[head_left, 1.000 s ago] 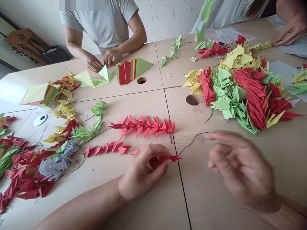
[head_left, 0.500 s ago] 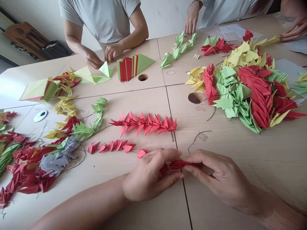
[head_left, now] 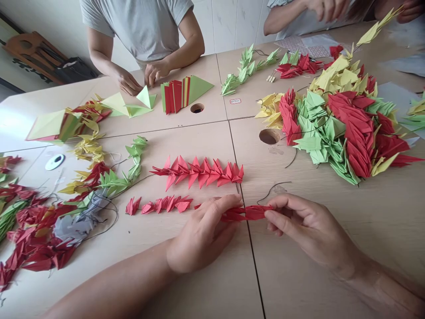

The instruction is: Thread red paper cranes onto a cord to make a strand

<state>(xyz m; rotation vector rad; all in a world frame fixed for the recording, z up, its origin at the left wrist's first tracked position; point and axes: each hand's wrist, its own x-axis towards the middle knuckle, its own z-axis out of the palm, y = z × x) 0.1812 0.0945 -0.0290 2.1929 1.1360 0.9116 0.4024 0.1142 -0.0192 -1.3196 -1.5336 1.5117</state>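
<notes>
Low over the front of the table, my left hand [head_left: 206, 237] is closed around a red folded paper crane [head_left: 233, 215], and its fingers hide part of it. Thumb and fingers of my right hand [head_left: 299, 230] pinch the right end of another red folded paper crane [head_left: 255, 212], lined up with the first. To the left of my left hand lies a row of small red folded paper pieces [head_left: 168, 204] on a dark thread. Behind both hands rests a string of red paper cranes [head_left: 199, 172] with pointed wings spread.
A big heap of red, green and yellow strung cranes [head_left: 352, 124] sits at right. More strings [head_left: 43, 230] cover the left side. Across the table a person [head_left: 137, 48] folds green paper beside fanned sheets [head_left: 179, 94]. Another person's hand [head_left: 327, 8] is at upper right. The tabletop has round holes [head_left: 269, 136].
My right hand has moved slightly right, exposing more of the red paper between my hands. The small red row has shifted a little. At upper right, another person has lifted a yellow strand.
</notes>
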